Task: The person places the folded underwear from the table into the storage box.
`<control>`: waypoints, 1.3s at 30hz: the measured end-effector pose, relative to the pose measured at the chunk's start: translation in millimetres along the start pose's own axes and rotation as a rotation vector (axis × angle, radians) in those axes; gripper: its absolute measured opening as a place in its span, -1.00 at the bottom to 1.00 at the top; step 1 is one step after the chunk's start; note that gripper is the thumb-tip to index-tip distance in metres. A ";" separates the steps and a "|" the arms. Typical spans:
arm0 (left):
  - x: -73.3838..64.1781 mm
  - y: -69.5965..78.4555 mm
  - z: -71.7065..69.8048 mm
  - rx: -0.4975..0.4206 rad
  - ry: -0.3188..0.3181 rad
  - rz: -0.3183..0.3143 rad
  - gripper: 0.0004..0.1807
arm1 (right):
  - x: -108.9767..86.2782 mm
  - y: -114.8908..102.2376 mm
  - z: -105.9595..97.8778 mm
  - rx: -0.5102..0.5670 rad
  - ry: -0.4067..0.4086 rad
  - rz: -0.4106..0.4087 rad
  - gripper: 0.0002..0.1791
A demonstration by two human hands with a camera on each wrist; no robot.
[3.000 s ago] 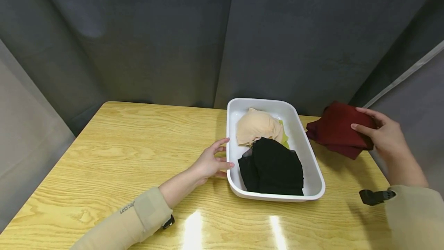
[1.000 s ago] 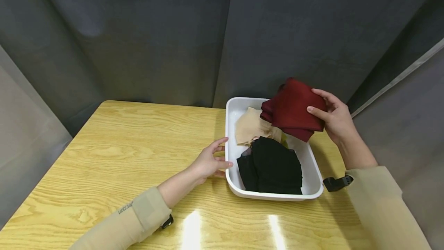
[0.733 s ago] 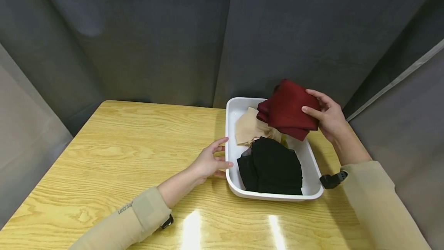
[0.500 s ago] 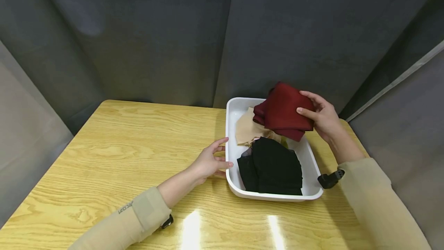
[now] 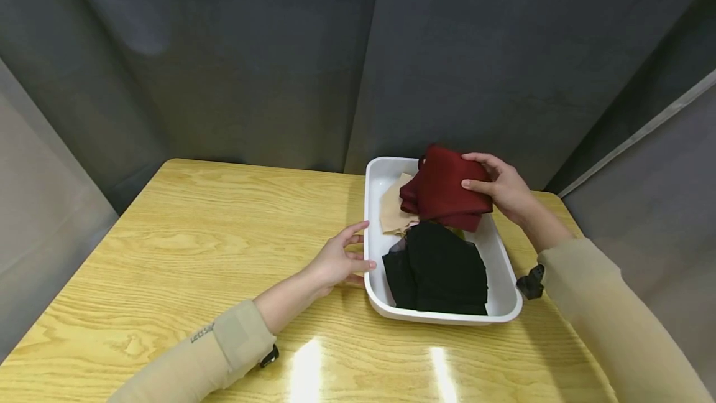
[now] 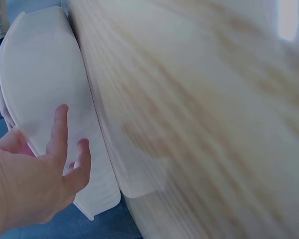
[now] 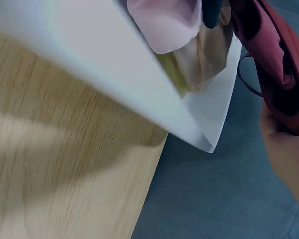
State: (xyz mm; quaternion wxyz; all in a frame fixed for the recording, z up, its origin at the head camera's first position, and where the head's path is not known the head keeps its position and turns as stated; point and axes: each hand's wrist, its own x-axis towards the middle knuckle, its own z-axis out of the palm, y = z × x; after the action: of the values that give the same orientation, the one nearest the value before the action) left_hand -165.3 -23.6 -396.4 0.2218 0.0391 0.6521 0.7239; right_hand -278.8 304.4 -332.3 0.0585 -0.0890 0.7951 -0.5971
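My right hand (image 5: pixel 500 185) grips a dark red folded garment (image 5: pixel 447 188) by its right side, thumb on top. The garment overlaps the back half of a white plastic tub (image 5: pixel 506 275). A thin strap loop hangs from this red garment (image 7: pixel 289 64) in the right wrist view. Below it lies a beige garment (image 5: pixel 394 210), partly hidden; a black folded garment (image 5: pixel 447 272) fills the front. My left hand (image 5: pixel 335 264) rests against the tub's left wall, thumb tip over the rim. In the left wrist view, its fingers (image 6: pixel 61 127) spread rather straight along the outer wall.
The tub stands on a wood-grain table (image 5: pixel 224 235), towards its back right. Grey curtains (image 5: pixel 268 61) rise behind the table. In the right wrist view, a pink garment (image 7: pixel 164 25) and a yellow-green one (image 7: pixel 173 74) also lie in the tub.
My right hand has carried the red garment left from beside the tub to over its back half, lowering it lately over the beige garment. The left hand and tub have stayed put.
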 end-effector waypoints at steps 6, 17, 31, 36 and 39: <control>-0.6 0.8 0.9 0.004 -0.007 0.000 -0.12 | 4.9 -1.5 2.4 -0.076 -0.025 0.023 -0.34; -1.0 0.0 1.2 0.010 -0.007 0.002 -0.14 | 16.1 -13.0 8.5 -0.227 -0.127 0.027 -0.37; -0.9 -1.7 2.3 0.002 -0.001 0.006 -0.14 | 33.0 -9.2 3.9 -0.319 -0.227 0.161 -0.27; -1.3 -1.7 2.4 -0.003 -0.003 0.004 -0.14 | 34.1 -8.0 1.4 -0.347 -0.281 0.187 -0.22; -1.4 -0.9 2.2 0.001 -0.002 0.004 -0.14 | 35.1 -6.1 2.5 -0.347 -0.301 0.199 -0.19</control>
State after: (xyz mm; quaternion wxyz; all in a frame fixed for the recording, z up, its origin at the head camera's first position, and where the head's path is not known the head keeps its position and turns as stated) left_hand -163.0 -22.1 -396.6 0.2210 0.0409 0.6522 0.7240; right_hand -312.2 292.9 -326.7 0.2185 -0.1070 0.8729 -0.4230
